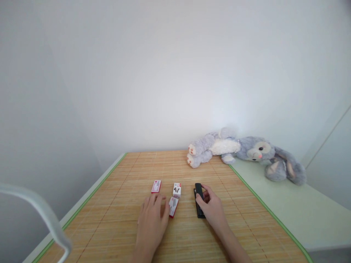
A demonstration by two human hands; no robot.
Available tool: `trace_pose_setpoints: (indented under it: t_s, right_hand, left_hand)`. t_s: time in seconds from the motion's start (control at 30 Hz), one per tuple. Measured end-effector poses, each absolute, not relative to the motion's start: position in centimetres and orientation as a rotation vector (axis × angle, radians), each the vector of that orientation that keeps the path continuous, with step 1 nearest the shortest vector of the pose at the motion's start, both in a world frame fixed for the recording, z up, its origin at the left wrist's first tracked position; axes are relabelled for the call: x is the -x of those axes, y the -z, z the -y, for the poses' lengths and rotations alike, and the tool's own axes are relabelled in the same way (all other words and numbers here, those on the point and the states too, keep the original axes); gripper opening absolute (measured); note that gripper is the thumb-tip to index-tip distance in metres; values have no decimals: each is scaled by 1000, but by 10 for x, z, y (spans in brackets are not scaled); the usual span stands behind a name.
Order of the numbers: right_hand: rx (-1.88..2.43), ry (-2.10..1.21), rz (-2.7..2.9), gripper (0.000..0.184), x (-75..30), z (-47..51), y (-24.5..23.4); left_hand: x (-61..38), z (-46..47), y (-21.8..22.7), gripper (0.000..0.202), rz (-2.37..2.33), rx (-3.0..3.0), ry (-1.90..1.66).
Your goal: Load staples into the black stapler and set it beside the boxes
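Note:
My left hand [152, 219] lies flat on the bamboo mat [120, 204], fingers stretched out, its thumb side touching a small red-and-white box [173, 206]. A second red-and-white box [156, 186] lies just beyond its fingertips. A third small white box [177, 190] stands a little farther right. My right hand [212, 208] is curled over a black stapler [198, 199], fingers resting on its top and side; the stapler lies lengthwise on the mat, partly covered by the hand.
A grey plush rabbit [246, 151] lies on its side at the far right, across the mat's green-trimmed edge and a pale surface [287, 208]. A white wall stands behind. A curved white bar [41, 215] crosses the lower left corner.

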State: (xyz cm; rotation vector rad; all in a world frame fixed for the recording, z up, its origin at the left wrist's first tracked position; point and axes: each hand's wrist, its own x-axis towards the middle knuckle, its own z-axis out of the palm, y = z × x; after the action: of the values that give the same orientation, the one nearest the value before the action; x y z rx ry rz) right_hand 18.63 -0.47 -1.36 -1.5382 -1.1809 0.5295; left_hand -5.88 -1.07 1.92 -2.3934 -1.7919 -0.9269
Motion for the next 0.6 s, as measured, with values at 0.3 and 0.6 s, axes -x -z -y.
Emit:
trace_pose_setpoints:
  t_s: [0.3, 0.6]
  right_hand:
    - [1548, -559, 1195, 56, -187, 5, 11]
    - [1409, -626, 1644, 25, -182, -3, -32]
  left_hand:
    - [22, 8, -14, 43, 1855, 2466, 860]
    - [38, 55, -11, 42, 1688, 2903, 888]
